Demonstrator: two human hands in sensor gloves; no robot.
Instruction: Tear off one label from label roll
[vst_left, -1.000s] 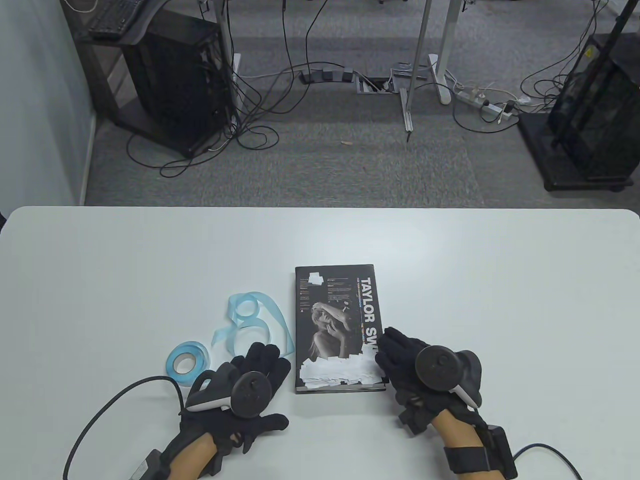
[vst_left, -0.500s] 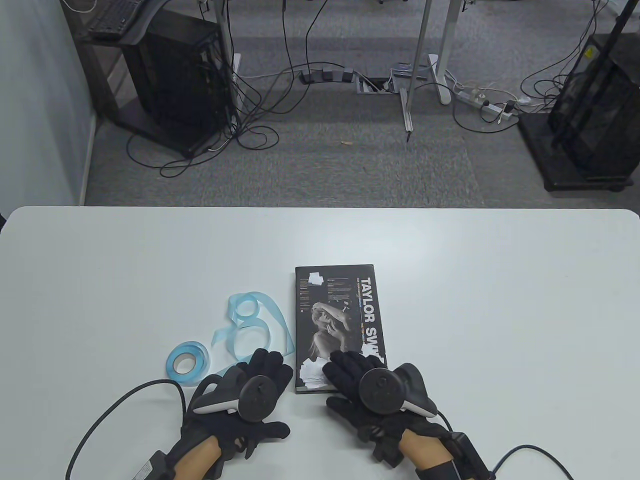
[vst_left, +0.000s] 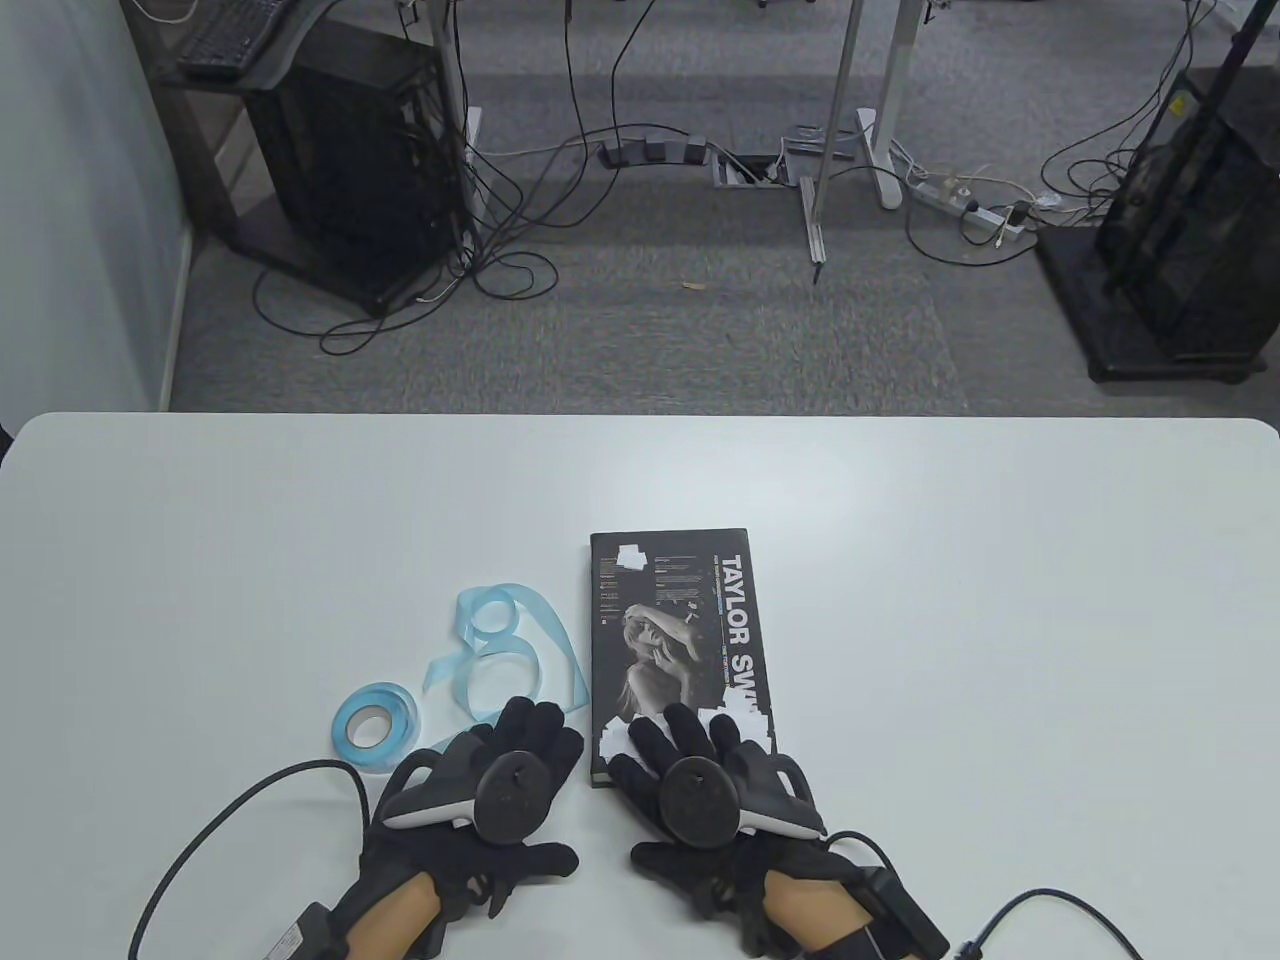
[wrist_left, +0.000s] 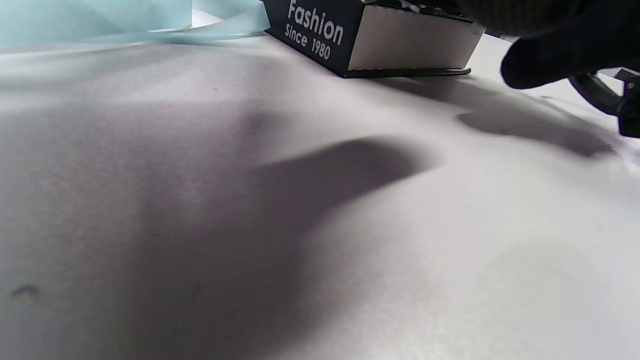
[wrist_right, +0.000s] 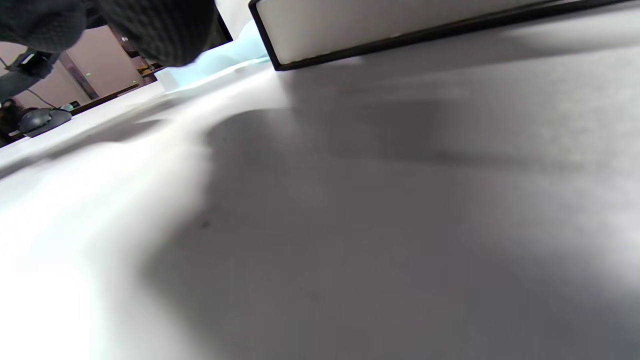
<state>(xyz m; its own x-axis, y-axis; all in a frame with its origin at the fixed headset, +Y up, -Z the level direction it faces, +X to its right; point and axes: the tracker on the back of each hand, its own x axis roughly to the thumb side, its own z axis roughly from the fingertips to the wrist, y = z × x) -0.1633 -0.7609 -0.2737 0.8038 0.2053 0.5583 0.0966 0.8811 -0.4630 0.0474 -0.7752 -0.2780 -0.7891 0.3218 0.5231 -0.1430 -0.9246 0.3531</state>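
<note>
A light blue label roll (vst_left: 372, 726) lies on the white table (vst_left: 900, 600) at the near left, with a loose curled blue strip (vst_left: 505, 650) running from it toward a black book (vst_left: 680, 620). White labels (vst_left: 735, 712) are stuck on the book's near end. My right hand (vst_left: 675, 735) lies flat with its fingers spread on the book's near end, over the labels. My left hand (vst_left: 530, 735) rests flat on the table just left of the book, beside the strip, and holds nothing. In the left wrist view the book's edge (wrist_left: 400, 47) and the strip (wrist_left: 100, 20) show.
The book lies lengthways in the table's middle. Glove cables (vst_left: 230, 800) trail off the near edge on both sides. Past the far table edge are floor cables and dark equipment racks (vst_left: 350, 160).
My right hand has slid left from the book's near right corner to its near left end, covering most of the white labels. My left hand has barely moved.
</note>
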